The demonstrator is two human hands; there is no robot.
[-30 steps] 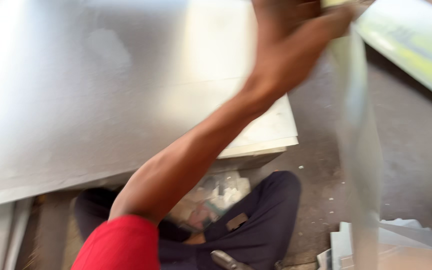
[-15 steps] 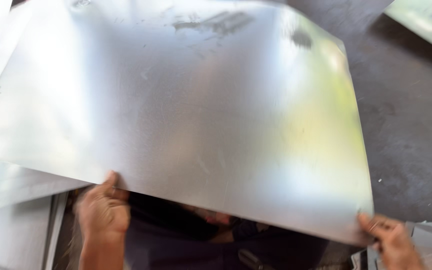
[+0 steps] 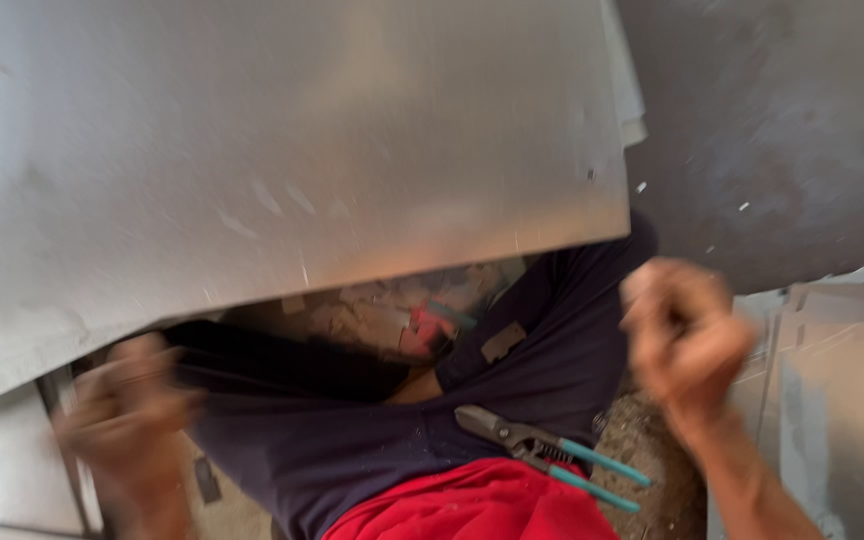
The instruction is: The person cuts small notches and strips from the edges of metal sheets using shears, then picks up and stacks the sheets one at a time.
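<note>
We look down on a large galvanised metal sheet [image 3: 282, 150] that fills the upper left of the view and lies across our lap; its near edge runs from the lower left up towards the right, and its near right corner ends just above our right thigh; our left hand [image 3: 127, 410] is blurred at the sheet's near left edge, just below it, and we cannot tell whether its fingers are curled or touching the metal; our right hand [image 3: 687, 335] is off the sheet, well to the right of its near right corner, with the fingers curled into a loose fist that holds nothing we can make out; a pair of tin snips [image 3: 542, 455] with teal handles rests on our dark trousers [image 3: 402, 440], between the two hands, blades pointing left; a red shirt [image 3: 472, 505] shows at the bottom edge; more pale sheet metal [image 3: 832, 400] lies at the right edge, on the grey floor [image 3: 772, 130].
</note>
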